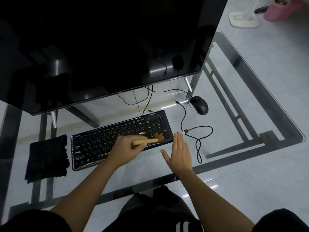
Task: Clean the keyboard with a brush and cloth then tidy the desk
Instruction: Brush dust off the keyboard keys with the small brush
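- Nearest the camera, at the bottom edge of the frame, sit the person's dark-clad lap (160, 213) and two bare forearms reaching up toward the middle.
- The left hand (127, 149) is curled tight around the pale handle of one brush (148, 141); its brown bristles rest on the number pad at the right end of the keyboard.
- The right hand (180, 152) lies flat with fingers spread straight, holding nothing, on the glass just right of the keyboard's right edge.
- One black keyboard (117, 139) lies tilted in the middle of the frame on the glass desk (242, 104); a logo at its upper right corner reads "acer". The key legends are too small to read. Shiny wrinkled film shows along its edges.
- One black cloth (47, 159), rumpled at its edges, lies just left of the keyboard, not touching it.
- One black mouse (199, 104) sits upper right of the keyboard, well apart from the hands, its wire running off behind the monitor.
- One loose black USB cable (199, 136) loops right of the right hand; one plug lies just beside the fingertips.
- One large dark monitor (100, 47) fills the upper left and overhangs the space behind the keyboard; small print on its lower bezel is unreadable.
- In the upper right corner, on the floor, stand a white base (242, 19) and a pink object (280, 11).
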